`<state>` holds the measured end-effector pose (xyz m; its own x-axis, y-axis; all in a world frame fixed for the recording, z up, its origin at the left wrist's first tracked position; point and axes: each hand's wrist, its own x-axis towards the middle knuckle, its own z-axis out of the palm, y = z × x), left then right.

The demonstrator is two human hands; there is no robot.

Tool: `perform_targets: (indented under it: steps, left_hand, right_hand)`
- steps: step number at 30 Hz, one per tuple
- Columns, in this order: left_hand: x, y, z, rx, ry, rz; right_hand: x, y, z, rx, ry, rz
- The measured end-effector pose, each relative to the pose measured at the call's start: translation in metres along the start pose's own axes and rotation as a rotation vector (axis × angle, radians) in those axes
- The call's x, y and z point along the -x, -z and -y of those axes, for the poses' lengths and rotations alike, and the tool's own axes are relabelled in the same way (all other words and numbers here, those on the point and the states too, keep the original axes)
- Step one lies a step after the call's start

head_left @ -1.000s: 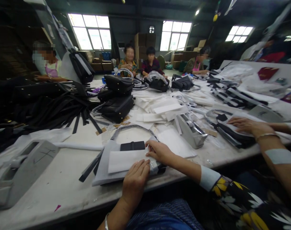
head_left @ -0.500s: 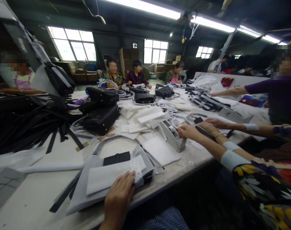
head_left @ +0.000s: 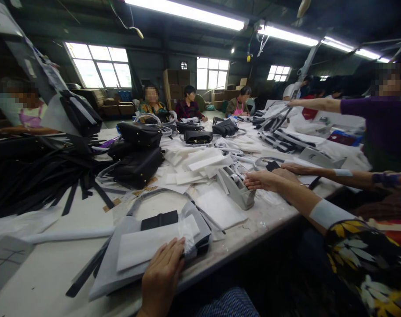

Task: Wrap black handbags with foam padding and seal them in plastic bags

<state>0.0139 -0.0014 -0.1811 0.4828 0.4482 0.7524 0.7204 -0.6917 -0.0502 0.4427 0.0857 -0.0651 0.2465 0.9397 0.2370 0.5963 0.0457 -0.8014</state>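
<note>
Cluttered counter (head_left: 51,268), with a bag (head_left: 160,220) lying along its near edge

On the bag, the left hand (head_left: 163,268) lies with fingers together and nearly straight over the right end of the paper (head_left: 150,246), gripping nothing that shows; farther right, the right hand (head_left: 263,180) stretches its fingers beside the dispenser (head_left: 236,193), and whether it has hold of anything I cannot tell. Should the left hand lift or push unevenly, the paper could slide askew; a hard tug could drag the bag over the near edge, and a co-worker's hand (head_left: 296,168) so near the right hand could get knocked
</note>
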Motion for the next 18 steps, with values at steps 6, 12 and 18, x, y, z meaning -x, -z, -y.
perform_targets:
  steps: [6,12,18]
  left_hand:
    - [0.006,-0.004,0.002,0.023,0.013,0.027]
    - [0.007,-0.005,0.004,0.002,-0.007,0.034]
    - [0.008,-0.004,0.005,-0.01,-0.028,0.033]
  right_hand:
    - [0.058,0.032,-0.013,-0.197,-0.225,0.224]
    - [0.098,0.016,-0.047,-0.199,-0.431,0.046]
    - [0.092,-0.016,-0.079,-0.097,-0.308,-0.039]
